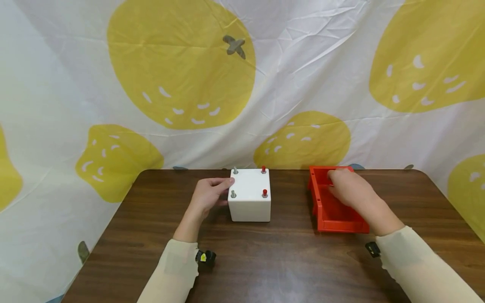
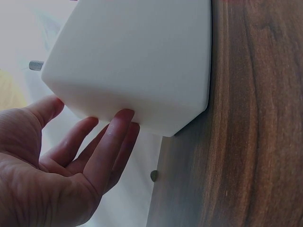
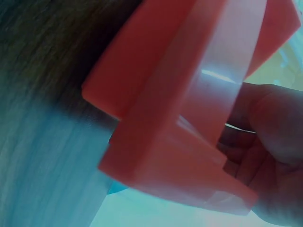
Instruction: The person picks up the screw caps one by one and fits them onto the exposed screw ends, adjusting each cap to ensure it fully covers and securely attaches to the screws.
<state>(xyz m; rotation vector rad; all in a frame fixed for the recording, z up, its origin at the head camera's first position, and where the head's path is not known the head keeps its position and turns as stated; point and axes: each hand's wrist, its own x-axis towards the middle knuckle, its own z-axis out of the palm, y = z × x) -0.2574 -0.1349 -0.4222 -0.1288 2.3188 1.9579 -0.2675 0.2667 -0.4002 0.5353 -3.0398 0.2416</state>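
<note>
A white block point(image 1: 249, 185) stands on the table with an upright threaded stud at each top corner. The two left studs point(image 1: 233, 193) are bare metal, and the two right ones carry red caps point(image 1: 265, 193). My left hand point(image 1: 207, 192) rests its fingertips against the block's left side, thumb at the top edge; the left wrist view shows the fingers point(image 2: 111, 146) fairly straight. My right hand point(image 1: 350, 188) reaches down into a red bin point(image 1: 337, 226). In the right wrist view the bin wall point(image 3: 189, 109) hides most of its fingers; I cannot tell what they hold.
Dark wood-grain table point(image 1: 288, 261) lies under everything. Right behind its far edge hangs a white cloth point(image 1: 288, 54) printed with yellow fruit. A wrist camera point(image 1: 206, 256) sits on the left wrist, and a dark device point(image 1: 373, 249) on the right one.
</note>
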